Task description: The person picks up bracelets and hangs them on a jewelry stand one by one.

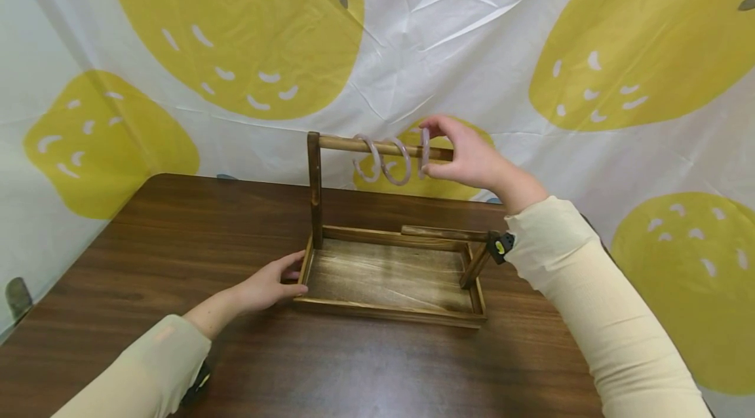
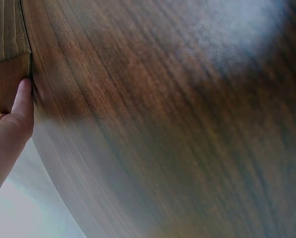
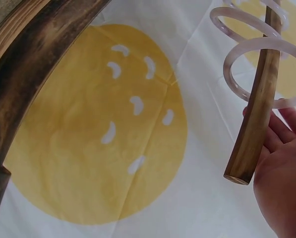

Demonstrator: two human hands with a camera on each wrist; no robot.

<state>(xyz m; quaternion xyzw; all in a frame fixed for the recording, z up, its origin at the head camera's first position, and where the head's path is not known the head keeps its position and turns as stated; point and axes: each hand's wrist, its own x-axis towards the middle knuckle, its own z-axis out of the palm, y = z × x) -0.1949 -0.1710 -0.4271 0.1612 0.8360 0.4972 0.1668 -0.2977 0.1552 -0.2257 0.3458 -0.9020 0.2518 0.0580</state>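
My right hand [image 1: 472, 154] pinches a pale lilac bangle [image 1: 425, 143] between thumb and fingers. That bangle encircles the upper wooden rod [image 1: 336, 142] of a display stand, close to the rod's free end. Two more pale bangles [image 1: 407, 169] hang farther left on the same rod; the right wrist view shows the nearest bangle [image 3: 232, 82] around it too. At the left end of the stand's wooden tray [image 1: 389, 313], my left hand [image 1: 265, 284] rests its thumb and fingers against the end wall. In the left wrist view, the thumb [image 2: 23, 106] lies straight along that wall.
A tall post [image 1: 315, 192] carries the upper rod at the left. Lower down, a short post [image 1: 474, 267] at the right bears a second rod [image 1: 442, 232] pointing left. The stand sits on a brown table [image 1: 194, 234] before a lemon-print cloth [image 1: 448, 31].
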